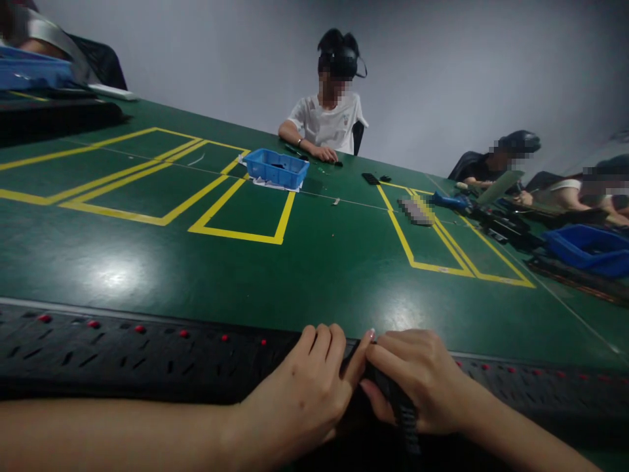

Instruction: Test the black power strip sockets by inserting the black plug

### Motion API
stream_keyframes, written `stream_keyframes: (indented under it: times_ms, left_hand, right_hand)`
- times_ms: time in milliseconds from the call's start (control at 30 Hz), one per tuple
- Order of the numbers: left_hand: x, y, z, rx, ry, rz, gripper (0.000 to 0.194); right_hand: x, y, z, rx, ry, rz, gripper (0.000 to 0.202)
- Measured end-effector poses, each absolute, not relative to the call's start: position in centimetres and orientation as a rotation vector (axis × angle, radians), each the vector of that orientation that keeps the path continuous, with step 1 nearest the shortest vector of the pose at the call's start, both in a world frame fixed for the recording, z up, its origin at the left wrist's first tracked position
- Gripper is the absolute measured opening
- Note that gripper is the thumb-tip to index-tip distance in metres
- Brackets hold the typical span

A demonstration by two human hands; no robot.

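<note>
A long black slotted panel [162, 364] with a row of red dots lies along the near side of the green table. My left hand [307, 383] is closed over its far edge, fingers curled and one finger stretched toward the other hand. Close beside it, my right hand [425, 377] pinches a black strip [407, 419] with a ribbed lower end, held against the panel. The fingers hide where strip and panel meet, so I cannot tell whether they are joined.
Yellow tape outlines mark the green table [339, 262]. A blue bin [278, 169] stands mid-table, before a seated person in a white shirt [334, 121]. At right are another blue bin [587, 252], dark parts and other people. A blue bin [34, 69] sits far left.
</note>
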State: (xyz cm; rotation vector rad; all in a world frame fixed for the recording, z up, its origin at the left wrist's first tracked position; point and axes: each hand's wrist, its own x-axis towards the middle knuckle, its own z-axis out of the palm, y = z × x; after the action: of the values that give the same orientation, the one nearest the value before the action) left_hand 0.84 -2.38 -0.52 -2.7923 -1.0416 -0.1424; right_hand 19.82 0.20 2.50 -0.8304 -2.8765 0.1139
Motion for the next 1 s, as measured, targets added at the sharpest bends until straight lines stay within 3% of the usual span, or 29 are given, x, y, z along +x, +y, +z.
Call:
stream_keyframes:
  times_ms: [500, 1000]
  left_hand:
    - [0.65, -2.24, -0.11, -2.809, -1.043, -0.117, 0.081]
    - [0.82, -2.21, -0.27, -2.794, -1.042, -0.098, 0.078]
  right_hand:
    - [19.94, 0.3, 2.55, -0.834, -2.88, 0.186, 0.014]
    - [19.98, 0.25, 2.56, -0.848, -2.892, 0.204, 0.013]
